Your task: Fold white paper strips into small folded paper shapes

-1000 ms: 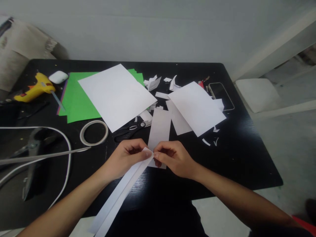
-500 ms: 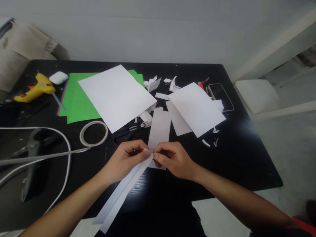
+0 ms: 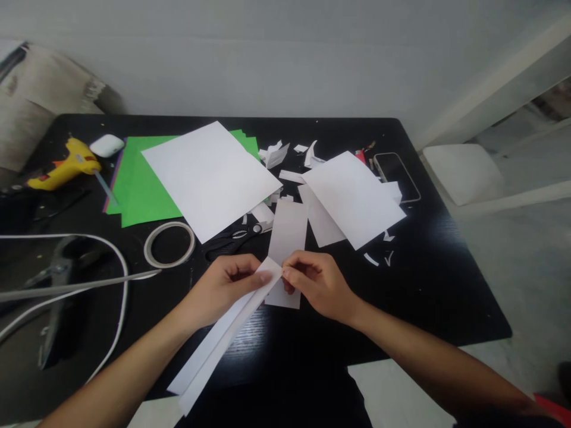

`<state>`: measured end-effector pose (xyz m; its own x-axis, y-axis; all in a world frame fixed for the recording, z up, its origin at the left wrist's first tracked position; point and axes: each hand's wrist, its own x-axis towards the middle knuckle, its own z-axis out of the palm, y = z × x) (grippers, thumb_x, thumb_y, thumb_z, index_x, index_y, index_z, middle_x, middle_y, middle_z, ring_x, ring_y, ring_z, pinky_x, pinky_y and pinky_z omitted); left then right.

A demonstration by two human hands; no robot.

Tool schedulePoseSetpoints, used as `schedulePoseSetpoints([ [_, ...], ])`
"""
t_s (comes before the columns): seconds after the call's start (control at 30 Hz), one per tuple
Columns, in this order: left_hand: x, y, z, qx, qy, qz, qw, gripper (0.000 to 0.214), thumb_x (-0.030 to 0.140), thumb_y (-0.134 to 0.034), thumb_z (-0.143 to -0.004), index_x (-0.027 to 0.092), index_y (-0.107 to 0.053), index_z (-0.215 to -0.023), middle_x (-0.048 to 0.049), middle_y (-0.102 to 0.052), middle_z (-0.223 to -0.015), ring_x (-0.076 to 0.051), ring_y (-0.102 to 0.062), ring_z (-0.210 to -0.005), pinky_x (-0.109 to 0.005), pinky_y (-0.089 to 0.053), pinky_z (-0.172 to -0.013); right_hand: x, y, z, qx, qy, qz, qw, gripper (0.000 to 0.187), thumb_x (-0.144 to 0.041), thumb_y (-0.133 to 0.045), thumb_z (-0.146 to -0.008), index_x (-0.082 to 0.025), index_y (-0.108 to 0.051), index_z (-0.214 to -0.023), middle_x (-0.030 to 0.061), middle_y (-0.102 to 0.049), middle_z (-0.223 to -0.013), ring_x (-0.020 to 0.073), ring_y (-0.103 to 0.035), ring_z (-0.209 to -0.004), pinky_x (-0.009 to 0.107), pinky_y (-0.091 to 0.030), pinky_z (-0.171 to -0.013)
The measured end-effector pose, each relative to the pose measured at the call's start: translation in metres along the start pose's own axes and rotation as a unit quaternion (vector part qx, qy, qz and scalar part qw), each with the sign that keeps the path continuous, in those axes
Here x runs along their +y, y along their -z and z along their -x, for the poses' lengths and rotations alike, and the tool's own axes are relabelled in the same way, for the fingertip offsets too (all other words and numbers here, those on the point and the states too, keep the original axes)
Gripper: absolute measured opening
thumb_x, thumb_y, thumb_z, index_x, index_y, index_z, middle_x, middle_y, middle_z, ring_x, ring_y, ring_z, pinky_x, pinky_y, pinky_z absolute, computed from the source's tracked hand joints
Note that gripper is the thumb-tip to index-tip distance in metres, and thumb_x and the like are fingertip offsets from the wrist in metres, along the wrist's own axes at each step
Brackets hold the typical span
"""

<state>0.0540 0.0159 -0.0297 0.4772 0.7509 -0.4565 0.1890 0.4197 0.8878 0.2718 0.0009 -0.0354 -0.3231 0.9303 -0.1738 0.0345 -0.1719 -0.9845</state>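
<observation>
A long, narrow white paper strip point(image 3: 227, 336), folded lengthwise, slants from the middle of the table toward my lap. My left hand point(image 3: 232, 285) pinches it near its upper end, thumb on top. At that end's corner, my right hand point(image 3: 316, 285) has thumb and forefinger pressed together on the paper. Beneath the hands, a flat white paper rectangle point(image 3: 289, 226) lies on the black table. Black-handled scissors point(image 3: 232, 239) rest just beyond my left hand, partly under a large white sheet point(image 3: 212, 178).
Green sheets point(image 3: 147, 190) lie under the large sheet. A tape roll point(image 3: 149, 252), yellow glue gun point(image 3: 66, 166), white case point(image 3: 107, 145) and white cable point(image 3: 120, 297) are at left. At right are another white sheet point(image 3: 357, 202), a phone point(image 3: 398, 177) and paper scraps point(image 3: 276, 153).
The strip's upper end has come up a little and shows more between my hands. My right hand has shifted slightly right, and my left thumb now lies across the paper further from its tip.
</observation>
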Motion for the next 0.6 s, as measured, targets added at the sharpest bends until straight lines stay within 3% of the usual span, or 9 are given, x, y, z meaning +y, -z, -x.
schedulePoseSetpoints([
  [0.47,-0.0011,0.0003,-0.0005,0.018,-0.015,-0.024,0.999,0.035,0.044,-0.072,-0.09,0.015,-0.064,-0.073,0.004,-0.054,-0.065,-0.008,-0.043,-0.059,-0.021,-0.032,-0.055,0.0032,-0.0011,-0.0015,0.002,-0.02,-0.024,1.0,0.018,-0.025,-0.065,-0.09,-0.016,-0.067,-0.076,0.0011,-0.065,-0.066,0.0142,-0.062,-0.062,0.028,-0.05,-0.061],
  [0.6,-0.0032,0.0005,-0.0005,0.004,-0.004,-0.026,1.0,0.034,0.044,-0.072,-0.09,0.014,-0.066,-0.075,0.0033,-0.055,-0.065,-0.008,-0.043,-0.058,-0.021,-0.03,-0.054,0.0001,0.0009,-0.0017,-0.051,-0.059,-0.052,0.996,0.02,-0.029,-0.067,-0.09,-0.015,-0.065,-0.076,0.0009,-0.064,-0.066,0.014,-0.062,-0.062,0.027,-0.051,-0.061],
])
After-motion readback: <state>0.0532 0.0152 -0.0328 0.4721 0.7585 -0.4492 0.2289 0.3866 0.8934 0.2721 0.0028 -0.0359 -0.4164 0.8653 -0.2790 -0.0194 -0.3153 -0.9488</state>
